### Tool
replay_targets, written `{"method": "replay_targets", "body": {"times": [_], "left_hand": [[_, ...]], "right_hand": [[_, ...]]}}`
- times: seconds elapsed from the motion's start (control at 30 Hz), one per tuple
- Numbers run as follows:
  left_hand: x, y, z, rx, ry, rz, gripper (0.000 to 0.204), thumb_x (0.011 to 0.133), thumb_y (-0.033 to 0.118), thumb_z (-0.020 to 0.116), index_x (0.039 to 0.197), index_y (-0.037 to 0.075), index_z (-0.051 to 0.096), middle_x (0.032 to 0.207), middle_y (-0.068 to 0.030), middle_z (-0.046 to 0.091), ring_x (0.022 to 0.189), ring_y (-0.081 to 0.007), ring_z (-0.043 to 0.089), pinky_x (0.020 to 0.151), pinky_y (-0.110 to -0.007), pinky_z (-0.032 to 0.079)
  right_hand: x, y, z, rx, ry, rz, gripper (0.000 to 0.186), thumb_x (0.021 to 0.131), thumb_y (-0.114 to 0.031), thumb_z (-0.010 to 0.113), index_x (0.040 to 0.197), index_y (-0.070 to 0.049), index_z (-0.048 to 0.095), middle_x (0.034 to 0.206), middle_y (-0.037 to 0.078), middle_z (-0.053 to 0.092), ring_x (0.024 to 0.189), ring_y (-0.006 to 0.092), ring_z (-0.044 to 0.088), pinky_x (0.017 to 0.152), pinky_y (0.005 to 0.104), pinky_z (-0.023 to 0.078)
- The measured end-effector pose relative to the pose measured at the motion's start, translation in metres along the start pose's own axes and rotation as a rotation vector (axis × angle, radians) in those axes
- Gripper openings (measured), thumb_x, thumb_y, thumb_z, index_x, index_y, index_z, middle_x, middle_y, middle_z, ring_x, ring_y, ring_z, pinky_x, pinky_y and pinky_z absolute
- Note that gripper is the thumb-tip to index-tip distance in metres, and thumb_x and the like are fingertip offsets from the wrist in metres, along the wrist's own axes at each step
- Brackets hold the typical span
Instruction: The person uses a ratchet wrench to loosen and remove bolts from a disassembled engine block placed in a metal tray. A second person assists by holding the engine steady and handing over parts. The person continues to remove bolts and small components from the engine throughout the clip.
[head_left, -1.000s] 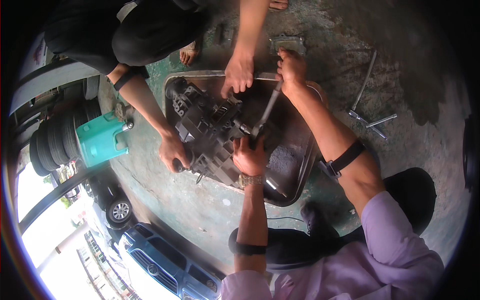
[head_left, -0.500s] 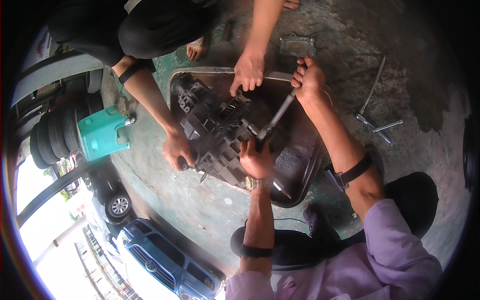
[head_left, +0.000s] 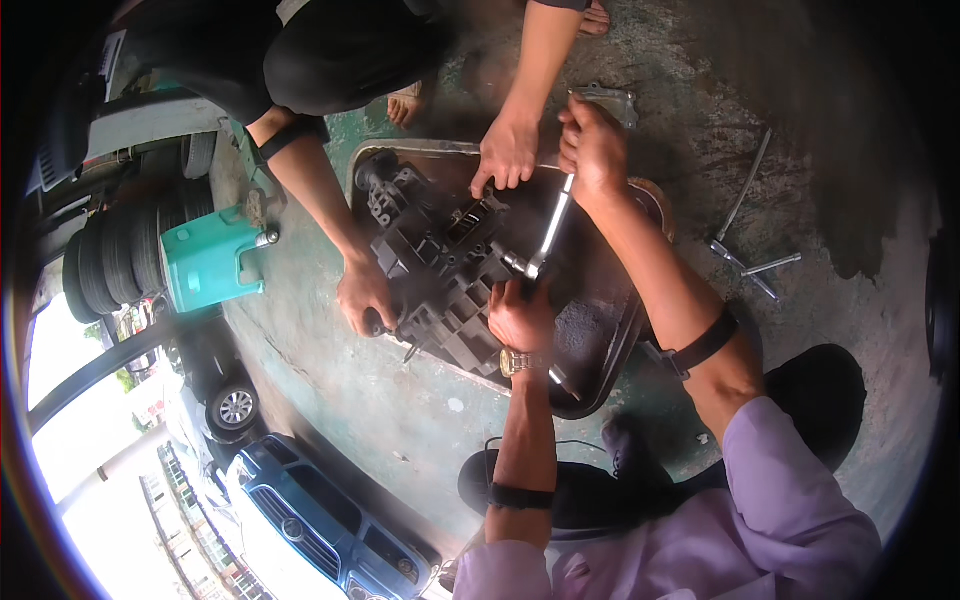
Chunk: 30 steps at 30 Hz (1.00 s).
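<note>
My right hand is closed round the handle of a ratchet wrench. The wrench slants down to its head and socket, which sit at the side of a dark metal gearbox. Just below the wrench head, my left hand grips the gearbox, its curled fingertips partly hidden. A co-worker's left-side hand holds the gearbox's lower left end. The co-worker's other hand presses a finger at its upper edge. The gearbox lies in a shallow metal tray.
A metal cover lies on the floor beyond my right hand. Farther right are a long bar and a T-shaped tool. At the left stand a turquoise plastic container and tyres, with a blue car beyond.
My right hand has swung the wrench handle leftward, so it stands steeper. My left hand stays beside the wrench head. The co-worker's hands keep their places on the gearbox.
</note>
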<state>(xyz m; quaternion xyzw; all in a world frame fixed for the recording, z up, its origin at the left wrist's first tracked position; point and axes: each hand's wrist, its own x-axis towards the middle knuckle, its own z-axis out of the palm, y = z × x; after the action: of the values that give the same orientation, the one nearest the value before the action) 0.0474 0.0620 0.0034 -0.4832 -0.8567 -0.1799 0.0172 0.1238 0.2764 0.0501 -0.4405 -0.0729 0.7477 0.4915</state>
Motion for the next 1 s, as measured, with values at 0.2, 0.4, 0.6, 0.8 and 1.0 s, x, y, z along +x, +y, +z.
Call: {"method": "replay_targets", "body": {"times": [0.2, 0.4, 0.6, 0.8, 1.0], "left_hand": [[-0.002, -0.020, 0.009, 0.017, -0.143, 0.121, 0.025, 0.073, 0.025, 0.081, 0.079, 0.005, 0.066, 0.081, -0.0123, 0.064, 0.079, -0.0351, 0.063, 0.068, -0.046, 0.050], [-0.017, 0.002, -0.013, -0.095, -0.166, 0.048, 0.028, 0.071, 0.022, 0.080, 0.091, 0.006, 0.069, 0.089, -0.0126, 0.064, 0.084, -0.0347, 0.063, 0.071, -0.045, 0.051], [-0.021, 0.006, -0.023, -0.211, -0.104, 0.104, 0.026, 0.072, 0.018, 0.079, 0.091, 0.004, 0.068, 0.089, -0.0150, 0.062, 0.084, -0.0359, 0.062, 0.070, -0.046, 0.051], [-0.023, 0.005, -0.019, -0.197, -0.104, 0.093, 0.028, 0.072, 0.019, 0.080, 0.092, 0.003, 0.068, 0.088, -0.0152, 0.062, 0.083, -0.0364, 0.061, 0.070, -0.046, 0.051], [-0.020, 0.006, -0.021, -0.293, -0.098, 0.096, 0.029, 0.074, 0.020, 0.079, 0.095, 0.005, 0.069, 0.091, -0.0157, 0.064, 0.084, -0.0366, 0.062, 0.071, -0.045, 0.051]], "right_hand": [[0.021, 0.006, -0.073, 0.102, 0.023, 0.055, 0.031, 0.104, -0.037, 0.049, 0.086, -0.011, 0.051, 0.059, -0.006, 0.029, 0.047, 0.0071, 0.025, 0.046, 0.0251, 0.024], [-0.016, -0.005, -0.120, 0.177, 0.252, 0.044, 0.032, 0.106, -0.039, 0.043, 0.090, -0.012, 0.051, 0.058, -0.007, 0.031, 0.046, 0.0062, 0.026, 0.046, 0.0248, 0.025], [-0.017, 0.009, -0.157, 0.234, 0.313, 0.117, 0.033, 0.107, -0.036, 0.039, 0.084, -0.014, 0.049, 0.058, -0.006, 0.028, 0.046, 0.0076, 0.023, 0.046, 0.0247, 0.022], [-0.016, 0.006, -0.155, 0.241, 0.304, 0.134, 0.034, 0.107, -0.036, 0.038, 0.084, -0.013, 0.049, 0.058, -0.006, 0.028, 0.046, 0.0078, 0.022, 0.046, 0.0243, 0.023], [-0.015, 0.007, -0.157, 0.259, 0.296, 0.137, 0.034, 0.107, -0.037, 0.038, 0.084, -0.014, 0.049, 0.058, -0.006, 0.029, 0.045, 0.0081, 0.022, 0.045, 0.0252, 0.024]]}}
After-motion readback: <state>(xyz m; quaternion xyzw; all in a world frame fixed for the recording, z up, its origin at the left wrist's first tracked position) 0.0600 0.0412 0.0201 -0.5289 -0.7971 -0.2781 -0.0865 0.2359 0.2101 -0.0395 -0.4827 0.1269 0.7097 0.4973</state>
